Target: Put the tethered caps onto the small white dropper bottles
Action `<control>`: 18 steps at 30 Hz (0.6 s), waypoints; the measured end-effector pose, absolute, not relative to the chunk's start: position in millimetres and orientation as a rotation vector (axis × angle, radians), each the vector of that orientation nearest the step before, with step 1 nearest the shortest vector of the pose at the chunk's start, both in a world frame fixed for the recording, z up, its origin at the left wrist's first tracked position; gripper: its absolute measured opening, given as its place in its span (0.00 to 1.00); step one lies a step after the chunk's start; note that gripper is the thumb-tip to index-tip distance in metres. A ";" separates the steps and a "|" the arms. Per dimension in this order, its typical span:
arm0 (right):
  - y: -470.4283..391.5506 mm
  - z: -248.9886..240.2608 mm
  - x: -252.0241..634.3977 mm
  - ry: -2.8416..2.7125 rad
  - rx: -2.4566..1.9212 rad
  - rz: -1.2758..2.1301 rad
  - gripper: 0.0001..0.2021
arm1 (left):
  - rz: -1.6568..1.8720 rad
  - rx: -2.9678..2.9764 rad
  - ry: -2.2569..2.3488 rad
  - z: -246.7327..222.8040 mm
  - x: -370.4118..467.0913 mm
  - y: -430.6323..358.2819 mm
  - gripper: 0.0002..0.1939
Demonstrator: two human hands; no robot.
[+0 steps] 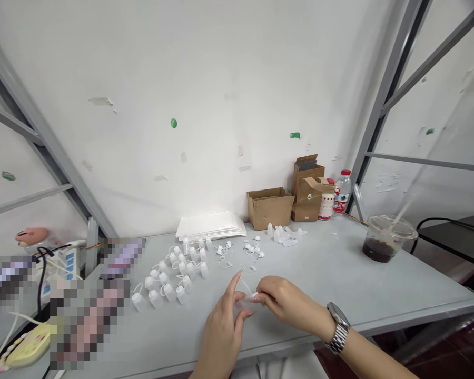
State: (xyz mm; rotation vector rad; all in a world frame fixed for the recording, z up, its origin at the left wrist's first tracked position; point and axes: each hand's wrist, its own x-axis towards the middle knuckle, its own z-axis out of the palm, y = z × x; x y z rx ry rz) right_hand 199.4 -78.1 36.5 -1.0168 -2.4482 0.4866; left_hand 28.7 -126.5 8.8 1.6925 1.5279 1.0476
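Note:
Near the front edge of the grey table, my left hand [224, 322] is closed round a small translucent squeeze bottle [243, 304], gripped between thumb and fingers. My right hand [283, 301] pinches a white cap [255, 296] at the bottle's end; its thin strap [245, 285] sticks up. Fingers hide part of both pieces, and how far the cap sits on the bottle cannot be made out. Several capped bottles [168, 292] stand in a group on the left. Loose white caps with straps [256, 248] lie beyond my hands, and uncapped bottles [286, 235] are heaped behind them.
At the back are a stack of white sheets [209, 225], an open cardboard box [269, 209], a brown paper bag [308, 200] and a water bottle [343, 192]. A cup of dark drink [383, 245] with a straw stands right. A power strip [69, 266] and cables are left.

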 end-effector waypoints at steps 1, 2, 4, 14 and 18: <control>-78.6 35.3 199.1 -2.441 -1.049 0.479 0.12 | 1.038 1.714 1.529 8.8 28.8 -126.2 0.28; -79.1 34.6 199.2 -2.432 -1.062 0.476 0.11 | 1.025 1.725 1.533 9.0 28.9 -125.8 0.29; -80.1 34.2 200.8 -2.419 -1.021 0.476 0.06 | 0.995 1.716 1.557 9.3 28.7 -125.0 0.30; -79.9 20.6 198.9 -2.424 -0.997 0.281 0.10 | 1.070 1.701 1.565 5.1 30.3 -124.8 0.31; -81.7 22.4 201.5 -2.467 -0.929 0.235 0.07 | 1.055 1.620 1.497 8.6 31.7 -125.7 0.32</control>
